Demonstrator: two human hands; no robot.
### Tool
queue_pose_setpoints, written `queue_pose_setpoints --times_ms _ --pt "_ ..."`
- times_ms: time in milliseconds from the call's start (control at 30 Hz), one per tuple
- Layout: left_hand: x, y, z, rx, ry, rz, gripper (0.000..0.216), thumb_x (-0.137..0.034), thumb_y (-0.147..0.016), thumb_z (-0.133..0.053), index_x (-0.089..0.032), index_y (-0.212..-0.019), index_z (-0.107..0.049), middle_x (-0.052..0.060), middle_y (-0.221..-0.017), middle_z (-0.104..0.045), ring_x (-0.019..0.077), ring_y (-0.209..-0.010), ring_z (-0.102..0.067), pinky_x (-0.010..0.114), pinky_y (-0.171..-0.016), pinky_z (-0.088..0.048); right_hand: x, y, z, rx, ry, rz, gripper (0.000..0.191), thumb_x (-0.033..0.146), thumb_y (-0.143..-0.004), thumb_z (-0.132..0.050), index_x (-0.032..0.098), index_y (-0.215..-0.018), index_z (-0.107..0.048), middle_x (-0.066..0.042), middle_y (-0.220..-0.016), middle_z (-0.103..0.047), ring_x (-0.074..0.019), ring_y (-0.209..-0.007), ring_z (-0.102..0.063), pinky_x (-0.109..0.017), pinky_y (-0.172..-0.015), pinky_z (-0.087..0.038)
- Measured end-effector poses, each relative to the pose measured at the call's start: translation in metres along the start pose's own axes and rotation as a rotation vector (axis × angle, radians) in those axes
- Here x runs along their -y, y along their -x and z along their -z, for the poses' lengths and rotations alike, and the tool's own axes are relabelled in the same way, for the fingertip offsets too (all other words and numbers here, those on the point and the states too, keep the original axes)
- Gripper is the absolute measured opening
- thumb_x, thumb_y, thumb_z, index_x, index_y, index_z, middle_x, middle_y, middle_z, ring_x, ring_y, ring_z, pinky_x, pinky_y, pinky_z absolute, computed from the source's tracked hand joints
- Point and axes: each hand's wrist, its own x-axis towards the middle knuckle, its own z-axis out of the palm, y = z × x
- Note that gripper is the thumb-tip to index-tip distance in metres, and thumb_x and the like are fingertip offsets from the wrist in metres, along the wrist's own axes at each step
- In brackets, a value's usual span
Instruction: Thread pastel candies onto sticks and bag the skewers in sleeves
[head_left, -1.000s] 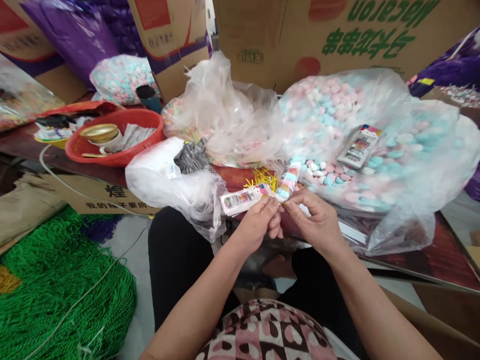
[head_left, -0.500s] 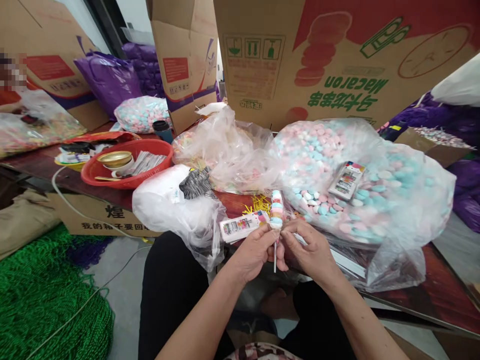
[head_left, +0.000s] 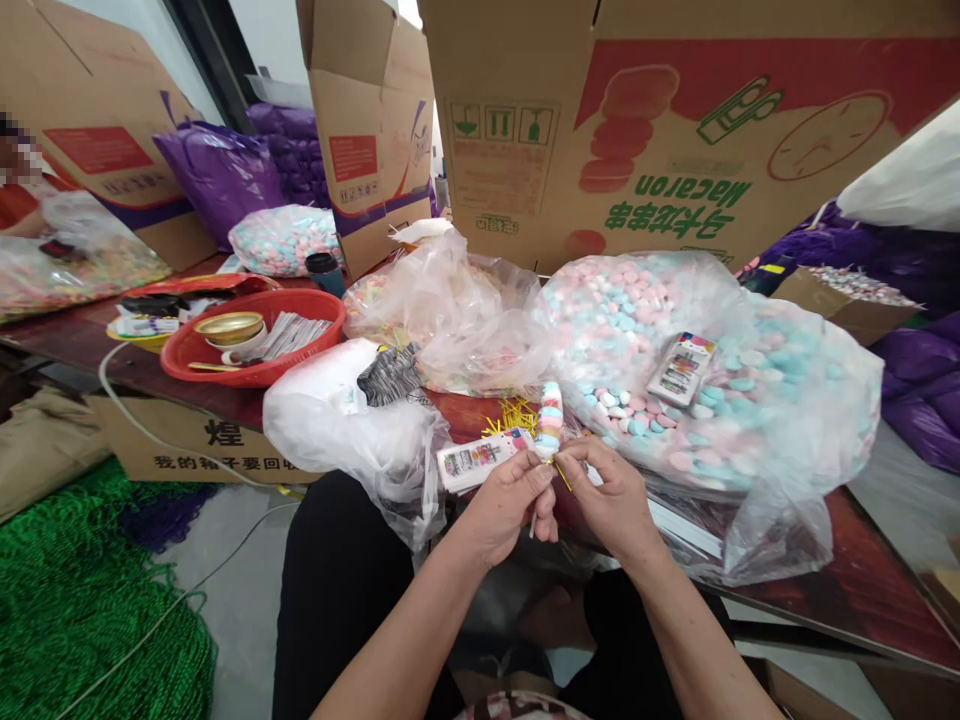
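Observation:
My left hand point(head_left: 510, 505) is closed on the lower end of a marshmallow skewer point(head_left: 550, 415), upright, with pink, white and blue pieces in a clear wrapper. Its stick pokes out below the fingers. Close against it, my right hand point(head_left: 611, 495) pinches a gold twist tie point(head_left: 563, 476) at the gathered neck of the wrapper. Behind the hands lie loose gold twist ties point(head_left: 510, 416) and, to the left, a stack of printed cards point(head_left: 480, 461).
A big clear bag of marshmallows point(head_left: 787, 400) lies at right with a card pack point(head_left: 681, 368) on top. A red basin point(head_left: 300, 355) and a white plastic bag point(head_left: 322, 400) are at left. Cardboard boxes point(head_left: 510, 170) stand behind. Green netting point(head_left: 105, 600) covers the floor at left.
A gold twist tie now shows at the wrapper's neck in my right fingers. The stick below my left hand has tilted slightly left. The view has shifted a little.

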Motion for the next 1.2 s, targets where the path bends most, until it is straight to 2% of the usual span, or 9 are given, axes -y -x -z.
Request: queue_pose_setpoints --times_ms 233,333,400,467,600,767,967,1100,1200 --pt "-0.011 -0.001 -0.004 0.017 -0.108 -0.014 0.035 -0.046 -0.083 -0.065 -0.018 -0.097 -0.05 -0.01 -0.052 -0.049 0.0067 -0.039 -0.047 0.02 -0.047 -0.045 0.001 -0.008 0.018 0.098 -0.132 -0.1 0.017 0.027 -0.091 -0.059 0.022 -0.076 -0.065 -0.002 -0.076 -0.067 -0.0168 -0.072 -0.064 -0.029 -0.067 -0.05" --pt "-0.019 0.001 -0.007 -0.001 -0.057 0.044 0.034 -0.044 -0.081 -0.066 -0.02 -0.096 -0.048 -0.009 -0.057 -0.05 0.0042 -0.037 -0.041 0.015 -0.037 -0.028 0.004 -0.013 0.019 0.088 -0.133 -0.085 0.015 0.026 -0.09 -0.06 0.022 -0.076 -0.065 -0.001 -0.075 -0.067 -0.0159 -0.07 -0.063 -0.028 -0.067 -0.049" --pt "-0.023 0.002 -0.009 -0.035 0.006 0.087 0.031 -0.041 -0.08 -0.066 -0.02 -0.093 -0.046 -0.009 -0.057 -0.048 0.0016 -0.035 -0.032 0.013 -0.036 -0.015 0.005 -0.015 0.017 0.087 -0.112 -0.074 0.015 0.026 -0.09 -0.06 0.022 -0.077 -0.065 -0.001 -0.074 -0.067 -0.016 -0.07 -0.063 -0.029 -0.067 -0.049" --pt "-0.024 0.001 -0.009 -0.056 0.061 0.111 0.029 -0.043 -0.082 -0.062 -0.02 -0.092 -0.046 -0.009 -0.056 -0.045 0.0008 -0.035 -0.026 0.013 -0.036 -0.01 0.006 -0.017 0.014 0.095 -0.088 -0.073 0.015 0.026 -0.089 -0.06 0.022 -0.076 -0.065 -0.001 -0.074 -0.067 -0.0163 -0.069 -0.063 -0.029 -0.067 -0.049" --pt "-0.021 -0.001 -0.006 -0.102 0.114 0.112 0.038 -0.058 -0.087 -0.05 -0.02 -0.093 -0.047 -0.008 -0.053 -0.041 0.0018 -0.034 -0.02 0.014 -0.035 -0.01 0.007 -0.016 0.009 0.093 -0.082 -0.094 0.015 0.027 -0.089 -0.06 0.022 -0.075 -0.065 -0.001 -0.072 -0.067 -0.0164 -0.068 -0.063 -0.029 -0.064 -0.049" --pt "-0.017 0.0 -0.004 -0.079 0.082 0.088 0.038 -0.051 -0.08 -0.065 -0.02 -0.086 -0.044 -0.009 -0.055 -0.04 0.001 -0.035 -0.024 0.013 -0.036 -0.011 0.007 -0.012 0.007 0.097 -0.093 -0.142 0.014 0.029 -0.088 -0.061 0.022 -0.076 -0.065 -0.002 -0.075 -0.067 -0.0168 -0.069 -0.063 -0.03 -0.066 -0.049" --pt "-0.011 -0.001 -0.003 -0.062 0.016 0.054 0.043 -0.054 -0.077 -0.069 -0.02 -0.084 -0.044 -0.011 -0.053 -0.038 0.0005 -0.034 -0.022 0.014 -0.035 -0.012 0.001 -0.007 0.006 0.091 -0.049 -0.121 0.014 0.027 -0.088 -0.06 0.022 -0.076 -0.064 -0.001 -0.073 -0.067 -0.0165 -0.069 -0.063 -0.029 -0.065 -0.049" --pt "-0.001 -0.005 -0.003 -0.145 -0.046 -0.041 0.04 -0.053 -0.078 -0.069 -0.02 -0.082 -0.046 -0.012 -0.049 -0.033 0.0012 -0.035 -0.021 0.014 -0.035 -0.013 0.001 0.0 -0.001 0.006 0.105 0.001 0.016 0.025 -0.088 -0.059 0.022 -0.073 -0.062 -0.004 -0.074 -0.069 -0.0194 -0.073 -0.064 -0.033 -0.07 -0.049" --pt "0.007 -0.006 -0.002 -0.204 -0.082 -0.089 0.038 -0.051 -0.078 -0.069 -0.019 -0.08 -0.048 -0.012 -0.048 -0.032 0.0017 -0.037 -0.024 0.014 -0.036 -0.015 0.001 0.007 -0.005 -0.007 0.116 -0.052 0.018 0.027 -0.089 -0.059 0.022 -0.072 -0.061 -0.003 -0.073 -0.069 -0.0187 -0.071 -0.064 -0.032 -0.069 -0.049"
